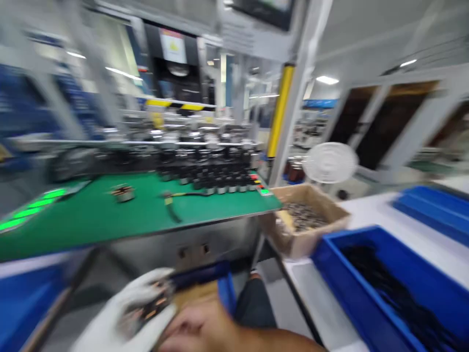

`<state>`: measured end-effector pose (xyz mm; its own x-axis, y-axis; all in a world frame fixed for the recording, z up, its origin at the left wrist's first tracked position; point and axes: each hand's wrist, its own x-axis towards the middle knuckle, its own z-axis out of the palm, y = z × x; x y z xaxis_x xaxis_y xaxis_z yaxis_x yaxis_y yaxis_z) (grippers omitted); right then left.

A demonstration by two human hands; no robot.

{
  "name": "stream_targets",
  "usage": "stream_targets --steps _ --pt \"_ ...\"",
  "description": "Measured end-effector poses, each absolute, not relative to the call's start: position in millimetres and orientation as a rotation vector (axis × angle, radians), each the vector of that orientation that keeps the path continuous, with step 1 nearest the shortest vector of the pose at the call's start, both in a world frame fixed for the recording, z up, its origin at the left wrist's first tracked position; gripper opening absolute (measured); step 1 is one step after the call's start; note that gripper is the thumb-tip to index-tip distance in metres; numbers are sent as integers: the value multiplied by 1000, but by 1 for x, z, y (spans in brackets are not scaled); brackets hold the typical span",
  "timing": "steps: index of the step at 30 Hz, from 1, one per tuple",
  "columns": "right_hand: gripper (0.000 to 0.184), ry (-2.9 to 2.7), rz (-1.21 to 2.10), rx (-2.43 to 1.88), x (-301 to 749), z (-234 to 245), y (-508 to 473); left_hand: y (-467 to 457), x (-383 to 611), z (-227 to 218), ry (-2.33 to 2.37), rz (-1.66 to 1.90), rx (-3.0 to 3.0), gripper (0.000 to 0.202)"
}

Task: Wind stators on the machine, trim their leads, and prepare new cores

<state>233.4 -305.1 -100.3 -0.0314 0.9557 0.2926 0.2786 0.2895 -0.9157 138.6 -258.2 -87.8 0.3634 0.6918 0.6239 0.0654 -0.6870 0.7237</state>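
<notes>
The picture is smeared by motion. My left hand (pixel 124 313), in a white glove, is low at the front, curled round a dark part with copper-coloured bits (pixel 150 307). My bare right hand (pixel 200 328) lies just to its right, over a brown surface beside a small blue bin (pixel 220 286) under the bench; its fingers are blurred. Both hands are below the front edge of the green mat (pixel 110 220).
On the green mat lie a copper-wound coil (pixel 123 193), a yellow-handled hand tool (pixel 171 204) and rows of dark parts (pixel 212 171). To the right are a cardboard box of small metal pieces (pixel 322 230), a blue bin of black items (pixel 370 313), a white fan (pixel 330 163) and a yellow post (pixel 280 110).
</notes>
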Motion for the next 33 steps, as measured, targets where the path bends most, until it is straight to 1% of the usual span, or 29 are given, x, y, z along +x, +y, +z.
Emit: stream_targets --steps 1,3,4,5,6,7,9,11,14,16,18,19,21,22,24,26,29,30,32,33 --pt "7 -1558 648 -1142 234 -99 -314 -262 119 -85 761 1352 2036 20" --pt "25 -1501 602 -1045 244 -97 -320 -269 91 -82 879 1355 2081 6" --pt "36 -1516 475 -1010 248 -96 -319 -272 83 -81 889 1348 2123 8" --pt "42 -1530 408 -949 251 -94 -316 -274 78 -81 892 1355 2174 16" --pt "44 -1545 350 -896 251 -91 -314 -275 75 -82 896 1364 2225 26" --pt "40 -1564 315 -844 250 -88 -312 -276 74 -83 913 1366 2267 37" --pt "26 -1582 329 -770 242 -84 -313 -280 74 -83 975 1367 2278 53" --pt "22 -1566 369 -764 235 -83 -316 -284 75 -82 1041 1326 2185 62" --pt "18 -1481 509 -837 232 -90 -319 -288 75 -76 1069 1258 1934 68" --pt "16 -1392 693 -888 234 -98 -318 -289 76 -72 1021 1237 1784 69" --pt "18 -1278 908 -921 237 -104 -315 -289 76 -70 1002 1238 1721 69" --pt "18 -1220 989 -925 238 -106 -313 -289 76 -70 1019 1238 1736 68" --pt "11 -1151 1070 -906 240 -104 -309 -289 75 -72 1095 1227 1856 66" --pt "10 -1147 1082 -893 239 -102 -308 -289 74 -74 1131 1208 1943 64" --pt "18 -1178 1095 -872 235 -97 -307 -290 73 -79 1172 1164 2118 59" --pt "18 -1135 1121 -866 230 -95 -307 -291 72 -83 1187 1160 2225 57" --pt "29 -950 1095 -910 225 -98 -308 -291 70 -86 1197 1217 2237 61" --pt "27 -942 1057 -935 226 -99 -308 -291 69 -86 1197 1218 2224 62" --pt "11 -1106 959 -970 233 -93 -307 -290 66 -84 1192 1158 2204 63" --pt "10 -1250 909 -963 237 -88 -307 -290 65 -83 1181 1113 2202 64"
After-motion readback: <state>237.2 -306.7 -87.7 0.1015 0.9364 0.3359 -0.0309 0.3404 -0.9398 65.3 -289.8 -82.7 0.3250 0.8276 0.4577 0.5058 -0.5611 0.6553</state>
